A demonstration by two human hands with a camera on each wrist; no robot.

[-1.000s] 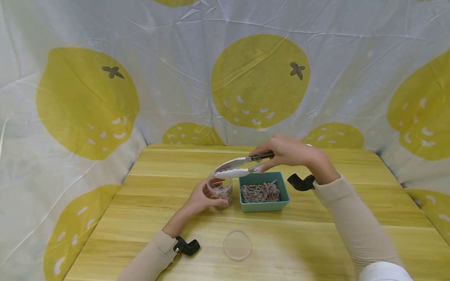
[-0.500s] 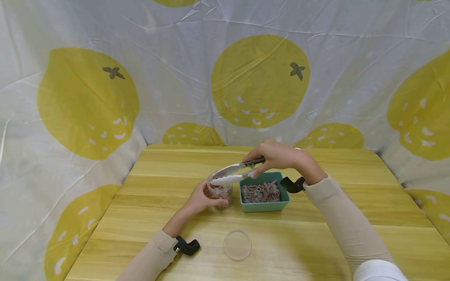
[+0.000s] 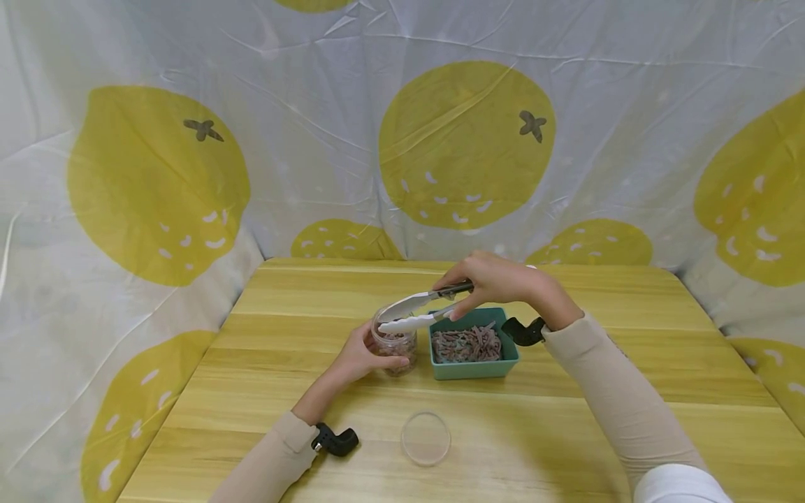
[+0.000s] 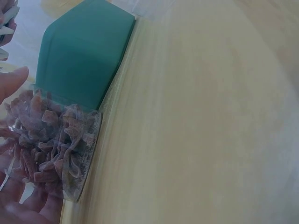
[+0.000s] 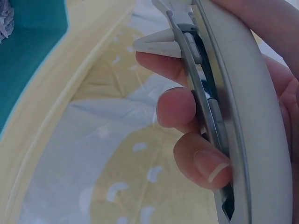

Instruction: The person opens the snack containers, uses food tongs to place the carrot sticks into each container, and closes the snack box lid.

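Observation:
My left hand (image 3: 358,360) grips a clear jar (image 3: 400,355) standing on the table, thumb at the near side and fingers round the far side. Brownish dried strips (image 4: 46,140) show through its wall in the left wrist view. With my right hand (image 3: 499,281) I hold a pair of tongs (image 3: 409,323), their metal arms spread a little and white tips at the jar's open mouth. Fingers curl round the tongs' light handle (image 5: 250,116) in the right wrist view. Right of the jar sits a teal rectangular container (image 3: 474,370) with similar strips (image 3: 468,344) inside.
A clear round lid (image 3: 425,439) lies on the wooden table (image 3: 566,447) in front of the jar. Lemon-print cloth (image 3: 314,140) hangs behind the table and along both sides.
My right hand has moved left and slightly down, bringing the tongs' tips from above the jar's rim into its mouth. Over the last half second it barely moves. The left hand stays put.

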